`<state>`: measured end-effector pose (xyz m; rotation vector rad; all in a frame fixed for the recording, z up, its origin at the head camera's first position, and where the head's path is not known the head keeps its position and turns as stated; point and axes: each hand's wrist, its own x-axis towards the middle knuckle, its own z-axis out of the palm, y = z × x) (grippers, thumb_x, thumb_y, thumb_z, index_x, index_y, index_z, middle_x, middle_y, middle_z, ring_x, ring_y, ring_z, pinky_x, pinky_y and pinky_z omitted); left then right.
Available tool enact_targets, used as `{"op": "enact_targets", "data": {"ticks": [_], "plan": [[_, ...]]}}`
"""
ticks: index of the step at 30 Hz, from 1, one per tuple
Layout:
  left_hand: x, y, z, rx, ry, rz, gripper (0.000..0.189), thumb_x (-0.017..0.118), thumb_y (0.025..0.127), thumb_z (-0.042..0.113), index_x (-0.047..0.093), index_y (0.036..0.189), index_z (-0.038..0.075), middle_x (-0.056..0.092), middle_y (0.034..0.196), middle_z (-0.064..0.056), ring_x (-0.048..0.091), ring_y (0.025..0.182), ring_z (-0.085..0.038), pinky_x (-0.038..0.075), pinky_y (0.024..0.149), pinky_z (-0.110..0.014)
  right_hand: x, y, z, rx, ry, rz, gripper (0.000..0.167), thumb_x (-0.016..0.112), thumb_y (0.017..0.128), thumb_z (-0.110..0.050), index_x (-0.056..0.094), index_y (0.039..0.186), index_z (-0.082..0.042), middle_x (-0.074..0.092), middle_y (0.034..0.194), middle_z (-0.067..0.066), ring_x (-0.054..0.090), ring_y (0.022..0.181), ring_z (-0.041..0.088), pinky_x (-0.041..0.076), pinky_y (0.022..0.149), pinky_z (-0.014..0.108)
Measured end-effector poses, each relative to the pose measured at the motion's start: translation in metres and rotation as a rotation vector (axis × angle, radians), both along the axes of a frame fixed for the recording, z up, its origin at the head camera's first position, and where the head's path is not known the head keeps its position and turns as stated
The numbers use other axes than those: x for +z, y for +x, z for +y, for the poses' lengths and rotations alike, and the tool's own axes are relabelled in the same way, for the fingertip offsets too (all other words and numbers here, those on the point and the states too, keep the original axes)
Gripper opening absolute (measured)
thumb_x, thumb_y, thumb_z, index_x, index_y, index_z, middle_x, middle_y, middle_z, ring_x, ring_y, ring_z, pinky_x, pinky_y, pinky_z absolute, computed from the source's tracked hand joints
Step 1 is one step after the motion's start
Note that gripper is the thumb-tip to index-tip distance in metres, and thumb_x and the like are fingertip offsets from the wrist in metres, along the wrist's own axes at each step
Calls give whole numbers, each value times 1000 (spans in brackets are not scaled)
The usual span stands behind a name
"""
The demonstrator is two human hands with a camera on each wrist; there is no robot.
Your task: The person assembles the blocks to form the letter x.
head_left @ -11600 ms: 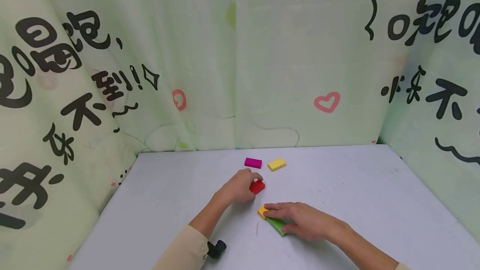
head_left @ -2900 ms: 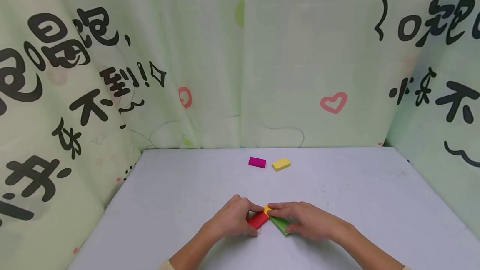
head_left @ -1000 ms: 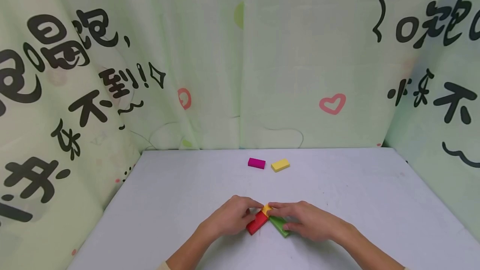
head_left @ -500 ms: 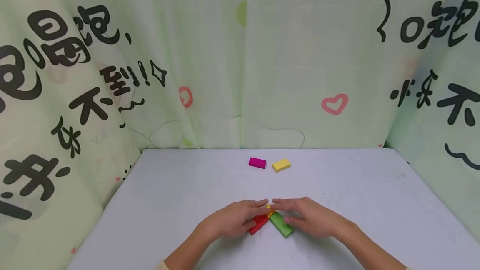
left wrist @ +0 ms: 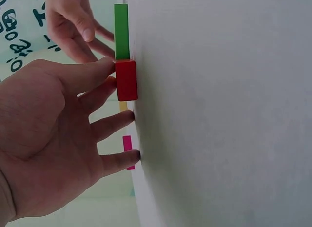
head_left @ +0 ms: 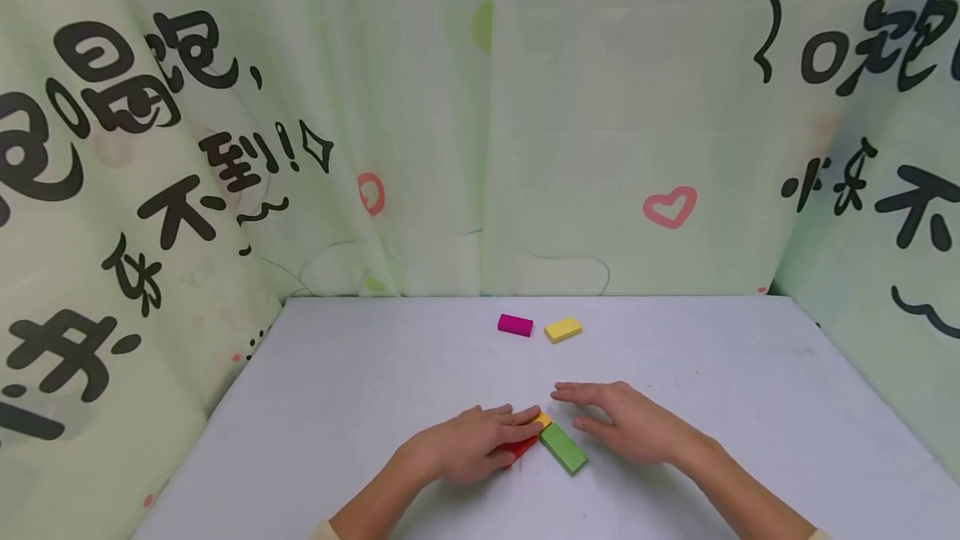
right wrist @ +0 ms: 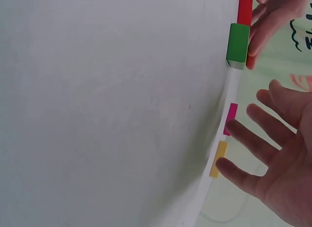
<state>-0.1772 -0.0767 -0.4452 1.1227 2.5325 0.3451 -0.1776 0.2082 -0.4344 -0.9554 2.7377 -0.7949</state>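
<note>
A red block (head_left: 521,448), an orange block (head_left: 545,419) and a green block (head_left: 564,449) lie end to end on the table, the red and green slanting apart toward the front. My left hand (head_left: 476,444) rests over the red and orange ones, fingers extended and covering much of both. In the left wrist view, its thumb touches the red block (left wrist: 127,81) near the top. Up and to the right of the green block, my right hand (head_left: 637,423) is spread and holds nothing. The right wrist view shows a gap between it and the green block (right wrist: 238,44).
Farther back on the white table (head_left: 360,373), a magenta block (head_left: 515,325) and a yellow block (head_left: 563,330) lie side by side, slightly apart. A pale green printed curtain (head_left: 555,148) stands behind the table and along its sides.
The left hand first brought the red block against the orange one, then loosened its grip and flattened over both. My right hand has come off the green block, moving up and right.
</note>
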Motion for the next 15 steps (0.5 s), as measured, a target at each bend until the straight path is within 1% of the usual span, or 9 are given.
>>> {"op": "enact_targets", "data": {"ticks": [7,12,15], "plan": [[0,0,0,4,-15,-26,61,60,106,23,38,162,36,26,170,20,34,157,-22,35,122,-59,-1,-6,4,-29,-10,7,44,65,103,-23,61,146,-13,61,150,6,56,140,32,46,110,58],[-1,-1,-1,-19,-17,1,62,60,106,24,37,162,35,26,170,19,35,156,-23,36,121,-58,-3,-10,6,-48,-9,19,44,66,103,-21,62,145,-12,62,149,5,57,140,32,46,111,57],[-1,-1,-1,-18,-18,0,62,60,106,24,36,162,35,26,170,19,35,156,-23,36,121,-58,-2,-13,7,-62,-10,27,44,67,102,-19,62,145,-12,63,148,4,57,140,32,47,110,56]]}}
